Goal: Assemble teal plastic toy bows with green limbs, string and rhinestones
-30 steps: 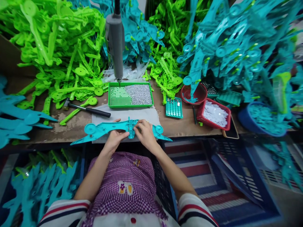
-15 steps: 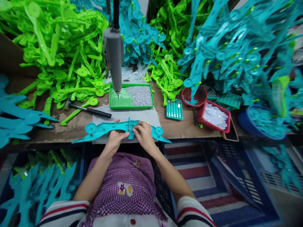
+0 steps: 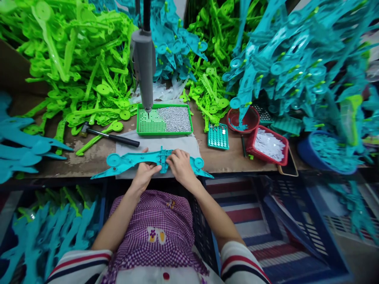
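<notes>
A long turquoise plastic part [image 3: 133,158], wide-winged with a round disc near each end, lies across the grey cloth at the table's front edge. My left hand [image 3: 144,174] grips it just left of its upright middle piece, thumb on the near side and a fingertip showing behind. On the other side of that middle piece, my right hand [image 3: 181,165] has its fingers pinched together against the part. Whether a small piece sits between those fingertips is hidden. Above the green tray hangs a grey electric screwdriver [image 3: 142,71], its bit pointing down.
A green tray [image 3: 137,125] of small metal screws stands behind the part. A hammer [image 3: 118,139] lies to the left. Lime-green arms [image 3: 89,79] and turquoise parts [image 3: 284,75] are heaped behind. Right are a teal tray [image 3: 209,138], a red basket [image 3: 268,158] and a blue bowl [image 3: 308,157].
My right hand has shifted slightly, with its fingers more curled over the middle of the part. My left hand and the turquoise part stay nearly in place.
</notes>
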Action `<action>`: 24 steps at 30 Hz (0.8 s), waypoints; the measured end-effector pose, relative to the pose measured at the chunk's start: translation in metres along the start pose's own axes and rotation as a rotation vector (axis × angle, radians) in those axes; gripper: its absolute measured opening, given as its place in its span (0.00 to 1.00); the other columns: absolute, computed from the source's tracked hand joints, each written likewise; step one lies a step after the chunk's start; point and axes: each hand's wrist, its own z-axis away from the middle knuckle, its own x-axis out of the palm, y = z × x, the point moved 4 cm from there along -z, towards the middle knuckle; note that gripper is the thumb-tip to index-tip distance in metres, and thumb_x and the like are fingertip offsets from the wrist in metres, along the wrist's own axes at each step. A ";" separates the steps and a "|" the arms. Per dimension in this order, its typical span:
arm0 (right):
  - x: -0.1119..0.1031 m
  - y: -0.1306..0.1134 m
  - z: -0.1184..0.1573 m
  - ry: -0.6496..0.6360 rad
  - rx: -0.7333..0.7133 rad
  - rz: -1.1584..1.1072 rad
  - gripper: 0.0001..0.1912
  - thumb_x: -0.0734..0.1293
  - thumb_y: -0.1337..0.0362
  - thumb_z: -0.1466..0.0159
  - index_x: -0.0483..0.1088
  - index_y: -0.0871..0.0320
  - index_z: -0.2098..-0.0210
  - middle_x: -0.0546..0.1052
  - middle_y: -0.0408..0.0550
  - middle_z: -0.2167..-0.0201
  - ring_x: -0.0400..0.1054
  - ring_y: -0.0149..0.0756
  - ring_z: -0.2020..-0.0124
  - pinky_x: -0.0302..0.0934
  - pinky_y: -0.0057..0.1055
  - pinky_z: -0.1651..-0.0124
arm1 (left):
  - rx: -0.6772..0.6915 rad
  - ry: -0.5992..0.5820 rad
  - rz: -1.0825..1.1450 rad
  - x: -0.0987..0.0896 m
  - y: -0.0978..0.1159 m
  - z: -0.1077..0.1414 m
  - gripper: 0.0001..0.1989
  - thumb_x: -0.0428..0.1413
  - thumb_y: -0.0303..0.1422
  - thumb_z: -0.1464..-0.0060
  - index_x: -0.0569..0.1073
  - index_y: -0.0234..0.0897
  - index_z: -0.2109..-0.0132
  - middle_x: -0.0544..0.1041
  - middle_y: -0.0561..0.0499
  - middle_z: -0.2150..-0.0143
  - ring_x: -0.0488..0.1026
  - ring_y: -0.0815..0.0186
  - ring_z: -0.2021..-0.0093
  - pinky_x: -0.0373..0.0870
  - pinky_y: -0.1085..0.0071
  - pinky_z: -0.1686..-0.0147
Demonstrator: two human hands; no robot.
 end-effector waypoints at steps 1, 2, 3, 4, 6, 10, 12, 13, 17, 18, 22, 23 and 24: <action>0.001 -0.001 -0.001 -0.004 0.003 0.022 0.13 0.57 0.61 0.30 0.72 0.56 0.63 0.73 0.52 0.60 0.64 0.42 0.55 0.53 0.40 0.50 | -0.005 -0.008 -0.004 0.000 0.000 0.000 0.51 0.73 0.30 0.67 0.60 0.42 0.36 0.79 0.46 0.49 0.78 0.63 0.56 0.71 0.64 0.50; 0.003 -0.003 -0.001 -0.006 0.011 0.036 0.14 0.57 0.61 0.30 0.73 0.56 0.63 0.74 0.52 0.60 0.64 0.42 0.55 0.51 0.40 0.49 | -0.008 -0.014 -0.007 -0.001 0.000 0.000 0.50 0.73 0.30 0.66 0.60 0.42 0.36 0.79 0.45 0.49 0.78 0.63 0.56 0.71 0.63 0.50; 0.004 -0.003 -0.001 -0.002 0.022 0.040 0.13 0.58 0.61 0.30 0.73 0.56 0.62 0.74 0.52 0.59 0.64 0.42 0.54 0.50 0.41 0.49 | -0.011 -0.018 -0.010 -0.001 0.001 -0.001 0.51 0.73 0.30 0.66 0.60 0.41 0.35 0.79 0.45 0.49 0.78 0.63 0.56 0.71 0.63 0.50; 0.004 -0.003 0.000 0.005 0.035 0.036 0.13 0.58 0.60 0.30 0.73 0.56 0.62 0.74 0.52 0.58 0.64 0.42 0.54 0.50 0.41 0.49 | -0.011 -0.019 -0.013 -0.002 0.001 -0.001 0.51 0.73 0.30 0.66 0.60 0.41 0.35 0.79 0.45 0.49 0.78 0.62 0.56 0.71 0.63 0.50; 0.003 -0.004 0.001 0.027 0.051 0.008 0.13 0.59 0.59 0.30 0.74 0.55 0.58 0.74 0.52 0.56 0.64 0.42 0.52 0.49 0.41 0.49 | -0.003 -0.013 -0.012 -0.002 0.000 -0.001 0.52 0.73 0.31 0.66 0.59 0.42 0.35 0.79 0.45 0.49 0.78 0.62 0.55 0.71 0.63 0.50; -0.001 -0.010 -0.002 0.029 -0.003 -0.001 0.15 0.60 0.59 0.31 0.72 0.49 0.49 0.72 0.53 0.49 0.61 0.44 0.48 0.48 0.40 0.50 | 0.016 0.007 -0.018 -0.002 0.000 -0.002 0.53 0.73 0.29 0.67 0.57 0.44 0.34 0.79 0.46 0.48 0.78 0.63 0.55 0.72 0.65 0.50; -0.003 -0.016 -0.006 -0.010 -0.069 0.043 0.14 0.60 0.60 0.31 0.73 0.46 0.49 0.71 0.52 0.47 0.60 0.44 0.46 0.47 0.41 0.50 | 0.018 0.014 -0.027 -0.002 -0.001 -0.001 0.54 0.72 0.28 0.67 0.57 0.45 0.34 0.78 0.46 0.48 0.78 0.64 0.56 0.73 0.65 0.50; -0.004 -0.019 -0.007 -0.026 -0.097 0.068 0.14 0.60 0.60 0.31 0.74 0.47 0.50 0.71 0.52 0.47 0.59 0.44 0.46 0.46 0.41 0.50 | 0.018 0.016 -0.029 -0.002 -0.001 -0.001 0.53 0.72 0.28 0.67 0.57 0.45 0.34 0.78 0.46 0.47 0.78 0.64 0.56 0.73 0.66 0.51; -0.006 -0.026 -0.012 -0.038 -0.118 0.149 0.13 0.60 0.58 0.31 0.75 0.53 0.59 0.73 0.53 0.52 0.60 0.42 0.51 0.44 0.39 0.52 | 0.021 0.014 -0.041 -0.002 -0.003 -0.001 0.55 0.72 0.30 0.66 0.54 0.45 0.33 0.79 0.47 0.49 0.78 0.64 0.56 0.73 0.68 0.53; -0.006 -0.027 -0.013 -0.045 -0.120 0.163 0.13 0.60 0.58 0.30 0.75 0.54 0.60 0.73 0.53 0.53 0.60 0.42 0.52 0.44 0.39 0.53 | 0.021 0.017 -0.045 -0.002 -0.003 -0.001 0.56 0.72 0.30 0.66 0.53 0.45 0.32 0.79 0.48 0.50 0.78 0.65 0.57 0.73 0.68 0.53; -0.005 -0.031 -0.019 -0.118 -0.163 0.194 0.11 0.60 0.63 0.31 0.74 0.57 0.63 0.72 0.53 0.56 0.60 0.41 0.54 0.44 0.39 0.55 | 0.013 0.027 -0.061 -0.003 -0.005 -0.001 0.56 0.72 0.29 0.68 0.55 0.44 0.33 0.80 0.49 0.52 0.78 0.65 0.60 0.74 0.68 0.54; -0.004 -0.031 -0.021 -0.138 -0.171 0.186 0.11 0.61 0.63 0.31 0.74 0.57 0.64 0.72 0.53 0.57 0.60 0.41 0.54 0.44 0.39 0.55 | 0.010 0.027 -0.067 -0.003 -0.005 -0.001 0.55 0.73 0.30 0.68 0.56 0.44 0.34 0.80 0.48 0.52 0.78 0.65 0.59 0.74 0.67 0.54; -0.004 -0.031 -0.023 -0.150 -0.173 0.163 0.10 0.61 0.64 0.32 0.74 0.58 0.64 0.72 0.53 0.58 0.60 0.41 0.54 0.44 0.39 0.55 | 0.007 0.024 -0.074 -0.002 -0.005 -0.001 0.53 0.73 0.30 0.68 0.58 0.43 0.35 0.80 0.48 0.53 0.78 0.64 0.59 0.74 0.67 0.53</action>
